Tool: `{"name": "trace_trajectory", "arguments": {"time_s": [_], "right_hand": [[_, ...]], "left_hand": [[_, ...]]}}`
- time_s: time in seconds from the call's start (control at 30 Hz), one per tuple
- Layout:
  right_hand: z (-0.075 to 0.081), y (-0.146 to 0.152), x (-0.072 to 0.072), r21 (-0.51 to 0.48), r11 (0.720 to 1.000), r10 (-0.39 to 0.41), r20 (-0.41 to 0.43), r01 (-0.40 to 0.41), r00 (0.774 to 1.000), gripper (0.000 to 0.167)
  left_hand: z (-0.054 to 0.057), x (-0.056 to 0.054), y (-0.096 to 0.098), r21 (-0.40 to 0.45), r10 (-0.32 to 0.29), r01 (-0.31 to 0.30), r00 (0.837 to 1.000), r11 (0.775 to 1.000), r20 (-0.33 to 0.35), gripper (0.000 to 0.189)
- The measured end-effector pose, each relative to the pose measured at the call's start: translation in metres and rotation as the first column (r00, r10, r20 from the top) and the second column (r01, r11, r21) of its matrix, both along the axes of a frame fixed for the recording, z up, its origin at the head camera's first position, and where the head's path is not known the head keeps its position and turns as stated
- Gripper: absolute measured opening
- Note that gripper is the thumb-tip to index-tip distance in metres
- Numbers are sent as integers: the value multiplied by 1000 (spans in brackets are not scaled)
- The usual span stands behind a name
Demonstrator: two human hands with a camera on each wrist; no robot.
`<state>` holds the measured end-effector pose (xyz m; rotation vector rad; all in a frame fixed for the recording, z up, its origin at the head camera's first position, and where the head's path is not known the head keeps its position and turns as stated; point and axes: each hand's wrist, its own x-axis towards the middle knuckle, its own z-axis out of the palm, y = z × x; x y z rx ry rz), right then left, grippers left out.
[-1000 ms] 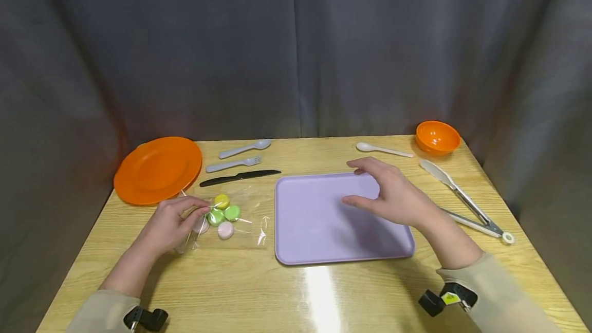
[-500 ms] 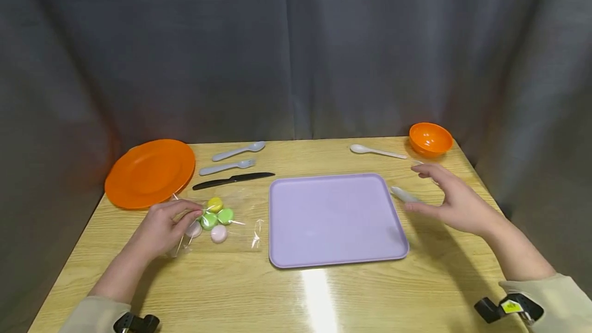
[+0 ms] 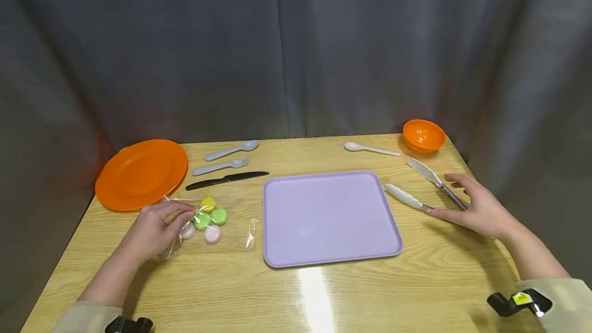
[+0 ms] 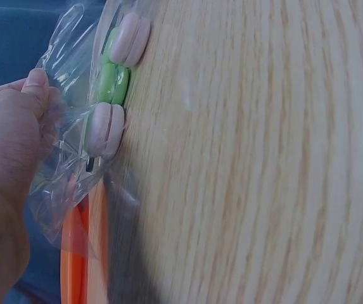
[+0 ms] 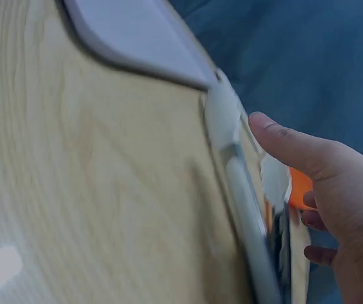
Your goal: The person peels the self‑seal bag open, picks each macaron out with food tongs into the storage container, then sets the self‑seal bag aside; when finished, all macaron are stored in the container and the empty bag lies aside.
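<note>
My left hand (image 3: 150,227) pinches the gathered end of a clear plastic bag (image 3: 238,225) on the left side of the table. Inside the bag lie several macarons: a yellow macaron (image 3: 208,204), green ones (image 3: 219,216) and pale pink ones (image 3: 213,234). In the left wrist view, the film bunches at the thumb and the macarons (image 4: 105,130) stand on edge against the wood. Over at the right, my right hand (image 3: 483,209) hovers above metal tongs (image 3: 403,196) with pale tips, thumb and fingers spread apart around their arms. The tongs' handle end is hidden beneath that hand.
A lilac tray (image 3: 333,220) lies mid-table between the hands. An orange plate (image 3: 141,173) is at the back left, beside a grey spoon (image 3: 231,150), a grey fork (image 3: 219,167) and a black knife (image 3: 226,180). Back right are a white spoon (image 3: 372,149) and an orange bowl (image 3: 423,136).
My right hand has moved right from over the tray, then lowered to the tongs. The left hand keeps its pinch on the bag. The head view has turned slightly right.
</note>
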<state>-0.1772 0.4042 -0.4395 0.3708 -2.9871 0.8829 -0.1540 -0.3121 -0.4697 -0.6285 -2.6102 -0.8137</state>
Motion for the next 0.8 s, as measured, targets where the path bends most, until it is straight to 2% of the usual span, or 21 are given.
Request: {"name": "trace_trajectory", "arguments": {"time_s": [0.2,0.4,0.63,0.8], "right_hand": [[-21,15,2,26,998,-52,30,51,998,98],[-37,17,1,38,996,-81,29,80,996,95],[-40,14,-1,63,993,-100,43,97,994,97],[-39,14,-1,46,994,-105,56,102,993,94]], "left_hand": [[-2,-1,0,6,-9,9,1000,1000,-8,22],[-1,1,-1,-5,4,-4,1000,1000,-9,21],[0,0,-1,-14,4,-4,1000,1000,-15,19],[-1,0,0,-24,23,-22,1000,999,9,19]]}}
